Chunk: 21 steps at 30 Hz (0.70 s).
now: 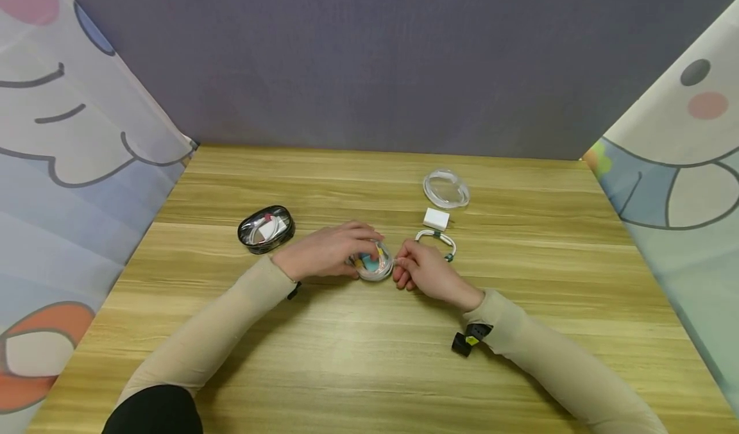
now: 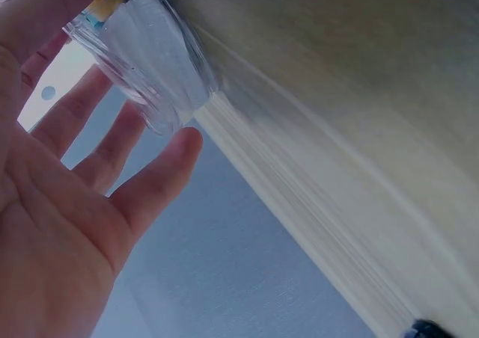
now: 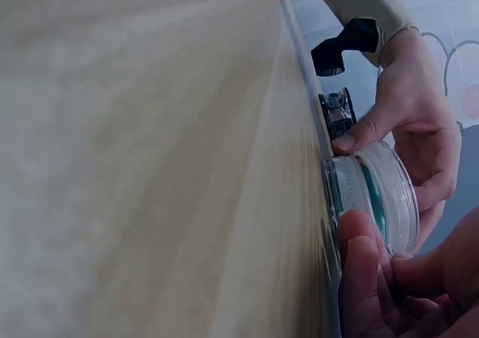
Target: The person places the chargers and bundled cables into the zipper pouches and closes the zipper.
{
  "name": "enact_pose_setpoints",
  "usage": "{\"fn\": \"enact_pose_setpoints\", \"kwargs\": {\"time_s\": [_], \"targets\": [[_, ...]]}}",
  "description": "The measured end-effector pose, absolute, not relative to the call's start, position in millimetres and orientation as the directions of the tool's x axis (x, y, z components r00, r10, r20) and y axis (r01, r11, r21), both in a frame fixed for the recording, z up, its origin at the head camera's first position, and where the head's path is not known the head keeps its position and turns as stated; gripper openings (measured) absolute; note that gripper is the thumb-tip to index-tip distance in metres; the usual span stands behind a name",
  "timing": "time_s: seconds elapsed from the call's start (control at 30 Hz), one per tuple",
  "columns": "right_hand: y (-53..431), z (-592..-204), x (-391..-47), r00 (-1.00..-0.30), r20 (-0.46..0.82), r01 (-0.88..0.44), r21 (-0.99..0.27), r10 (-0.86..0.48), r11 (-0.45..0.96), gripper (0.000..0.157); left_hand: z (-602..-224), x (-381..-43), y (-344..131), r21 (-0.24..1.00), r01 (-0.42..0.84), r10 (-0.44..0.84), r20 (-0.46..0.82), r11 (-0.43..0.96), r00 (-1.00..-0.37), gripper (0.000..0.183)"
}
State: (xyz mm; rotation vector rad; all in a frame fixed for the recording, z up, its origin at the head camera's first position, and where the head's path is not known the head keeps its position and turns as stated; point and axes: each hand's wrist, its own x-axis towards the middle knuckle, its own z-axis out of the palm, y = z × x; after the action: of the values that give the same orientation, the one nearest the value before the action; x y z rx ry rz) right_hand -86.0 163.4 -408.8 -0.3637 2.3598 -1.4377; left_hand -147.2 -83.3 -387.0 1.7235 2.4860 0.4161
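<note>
A small round clear zip case (image 1: 378,272) with a pale rim rests on the table in front of me, with teal and yellow-orange items inside. My left hand (image 1: 331,251) grips it from the left, fingers spread round its side and over its top. In the left wrist view, the clear wall of the case (image 2: 153,54) lies between the fingers. My right hand (image 1: 430,270) is at the right side of the case, thumb and forefinger pinching what looks like its small zipper pull. In the right wrist view, both hands meet around the case (image 3: 393,192).
A black-rimmed clear case (image 1: 265,230) holding a white cable and a white block stands to the left. Behind my right hand lie a white coiled cable (image 1: 430,233) with green ties, a white charger plug (image 1: 436,219) and another clear round case (image 1: 446,189).
</note>
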Motion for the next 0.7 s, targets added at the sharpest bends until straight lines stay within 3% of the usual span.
{"fn": "enact_pose_setpoints", "kwargs": {"time_s": [0.7], "targets": [[159, -409, -66, -0.863, -0.241, 0.074, -0.93, -0.443, 0.361, 0.014, -387, -145, -81, 0.29, 0.883, 0.913, 0.064, 0.369, -0.402, 0.03]]}}
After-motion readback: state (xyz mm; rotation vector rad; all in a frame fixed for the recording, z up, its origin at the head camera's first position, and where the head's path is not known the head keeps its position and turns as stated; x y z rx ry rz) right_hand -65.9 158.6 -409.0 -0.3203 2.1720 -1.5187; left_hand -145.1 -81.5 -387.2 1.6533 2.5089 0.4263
